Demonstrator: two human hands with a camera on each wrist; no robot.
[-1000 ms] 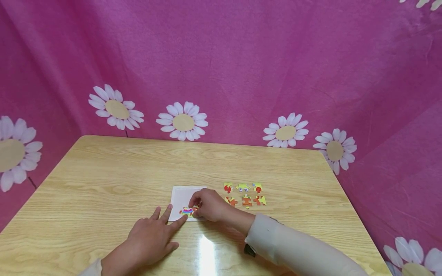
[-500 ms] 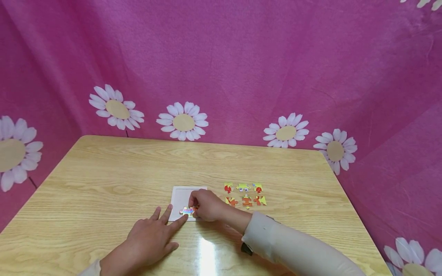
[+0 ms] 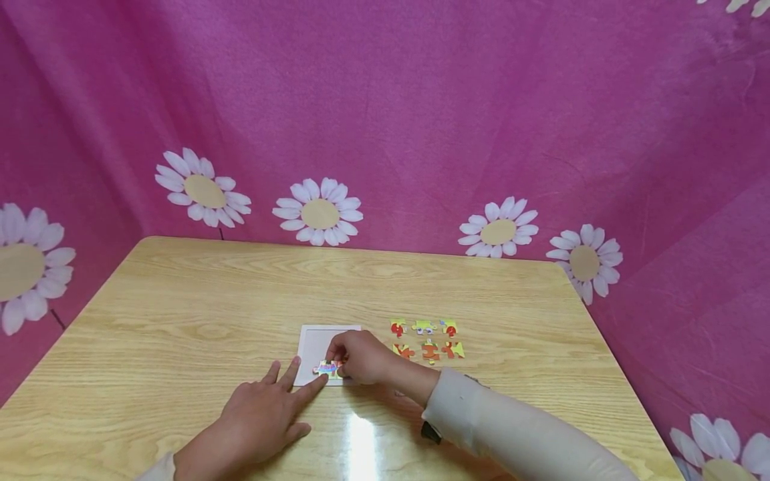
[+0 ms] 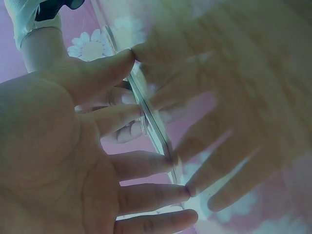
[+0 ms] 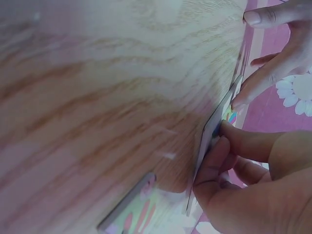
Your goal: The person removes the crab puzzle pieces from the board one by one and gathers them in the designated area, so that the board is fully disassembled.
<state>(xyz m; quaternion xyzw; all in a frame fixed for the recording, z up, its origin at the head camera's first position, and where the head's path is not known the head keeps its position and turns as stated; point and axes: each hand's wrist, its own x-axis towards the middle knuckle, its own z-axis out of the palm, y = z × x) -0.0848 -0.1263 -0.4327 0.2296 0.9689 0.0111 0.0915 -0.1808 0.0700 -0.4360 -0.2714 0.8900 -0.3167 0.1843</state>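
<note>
A white puzzle tray (image 3: 311, 342) lies on the table, with a rainbow-striped puzzle piece (image 3: 325, 368) near its front edge. My left hand (image 3: 261, 415) is spread flat, its fingertips on the tray's left corner and the index fingertip at the striped piece. In the left wrist view the left hand's fingers (image 4: 141, 165) are straight along the tray edge. My right hand (image 3: 363, 359) bends over the tray's front right part. Its thumb and fingers (image 5: 217, 158) pinch a puzzle piece low against the tray, mostly hidden by the hand.
Several yellow and red puzzle pieces (image 3: 430, 349) lie in two rows right of the tray. Another piece (image 5: 141, 212) lies on the wooden table (image 3: 240, 287) near the right wrist, mostly under the arm in the head view. A pink flowered cloth (image 3: 397, 133) surrounds the table.
The right fingertips have shifted very slightly at the pieces in the tray, and the right forearm has moved a little left. The left hand stays in place.
</note>
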